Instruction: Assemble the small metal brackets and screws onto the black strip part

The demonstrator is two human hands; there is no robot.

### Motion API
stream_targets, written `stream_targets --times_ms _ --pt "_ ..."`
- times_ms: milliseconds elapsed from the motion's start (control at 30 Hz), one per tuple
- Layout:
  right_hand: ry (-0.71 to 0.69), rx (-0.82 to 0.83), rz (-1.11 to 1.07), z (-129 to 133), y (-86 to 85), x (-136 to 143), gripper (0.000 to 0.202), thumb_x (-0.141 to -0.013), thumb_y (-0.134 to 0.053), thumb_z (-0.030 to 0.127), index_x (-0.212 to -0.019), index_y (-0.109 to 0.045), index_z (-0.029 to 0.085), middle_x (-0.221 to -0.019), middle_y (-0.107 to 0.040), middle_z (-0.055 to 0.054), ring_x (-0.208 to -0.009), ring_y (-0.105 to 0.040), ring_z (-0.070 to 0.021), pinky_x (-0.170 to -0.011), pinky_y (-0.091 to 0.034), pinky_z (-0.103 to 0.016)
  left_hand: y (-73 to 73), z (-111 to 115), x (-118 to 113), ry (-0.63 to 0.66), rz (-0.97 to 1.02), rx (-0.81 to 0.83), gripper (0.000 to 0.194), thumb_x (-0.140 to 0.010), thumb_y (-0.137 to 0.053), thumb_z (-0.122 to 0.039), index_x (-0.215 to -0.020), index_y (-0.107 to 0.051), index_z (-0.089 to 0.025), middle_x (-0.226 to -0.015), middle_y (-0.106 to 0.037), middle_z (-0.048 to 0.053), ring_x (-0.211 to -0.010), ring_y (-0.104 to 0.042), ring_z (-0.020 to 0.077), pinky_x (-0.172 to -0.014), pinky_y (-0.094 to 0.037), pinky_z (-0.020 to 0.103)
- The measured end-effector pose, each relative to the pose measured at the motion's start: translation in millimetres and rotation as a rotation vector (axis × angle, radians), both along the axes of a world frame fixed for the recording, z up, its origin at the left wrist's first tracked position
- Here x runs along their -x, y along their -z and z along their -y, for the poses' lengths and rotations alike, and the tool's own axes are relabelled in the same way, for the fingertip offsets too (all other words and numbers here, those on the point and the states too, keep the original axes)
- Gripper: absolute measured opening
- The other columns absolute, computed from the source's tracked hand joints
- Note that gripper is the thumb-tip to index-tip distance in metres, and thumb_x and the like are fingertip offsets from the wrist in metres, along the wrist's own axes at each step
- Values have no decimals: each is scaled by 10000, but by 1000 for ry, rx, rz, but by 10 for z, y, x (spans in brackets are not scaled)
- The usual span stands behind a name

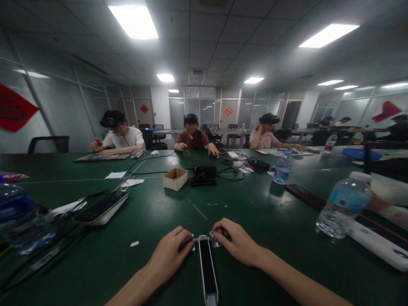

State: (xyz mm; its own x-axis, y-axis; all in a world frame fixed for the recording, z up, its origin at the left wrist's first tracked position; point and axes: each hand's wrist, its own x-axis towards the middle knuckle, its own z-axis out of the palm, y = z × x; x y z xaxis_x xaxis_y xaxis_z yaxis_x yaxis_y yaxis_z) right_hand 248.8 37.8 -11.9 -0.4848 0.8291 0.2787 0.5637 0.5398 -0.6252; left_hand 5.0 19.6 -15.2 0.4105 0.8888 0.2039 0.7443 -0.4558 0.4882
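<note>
A long, narrow silver-edged object with a black top (pixel 207 267) lies on the green table, its far end between my hands. At the left of that end, the fingers of my left hand (pixel 174 250) are closed on a small shiny metal piece (pixel 193 243). My right hand (pixel 236 242) pinches another small metal piece (pixel 215 239) on the opposite side. Both pieces sit close beside the far end; whether they are joined to it I cannot tell. My fingers partly hide them.
Ahead stand an open cardboard box (pixel 175 179) and a black device (pixel 204 172) with cables. Phones and a water bottle (pixel 344 204) lie or stand at the right; another phone (pixel 102 207) and a large bottle (pixel 22 216) are left. Several people sit across the table.
</note>
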Motion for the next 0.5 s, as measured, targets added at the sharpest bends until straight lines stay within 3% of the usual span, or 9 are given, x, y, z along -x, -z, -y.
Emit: stream_targets --times_ms 500 --pt "-22 -34 23 3 -24 -13 338 -980 -380 318 -846 -651 168 -861 -592 -48 -791 -555 -152 -725 -451 -287 -40 18 -11 -5 -21 19 180 -910 -470 -277 -951 -631 -207 -905 -598 21 -756 -572 161 -670 -438 256"
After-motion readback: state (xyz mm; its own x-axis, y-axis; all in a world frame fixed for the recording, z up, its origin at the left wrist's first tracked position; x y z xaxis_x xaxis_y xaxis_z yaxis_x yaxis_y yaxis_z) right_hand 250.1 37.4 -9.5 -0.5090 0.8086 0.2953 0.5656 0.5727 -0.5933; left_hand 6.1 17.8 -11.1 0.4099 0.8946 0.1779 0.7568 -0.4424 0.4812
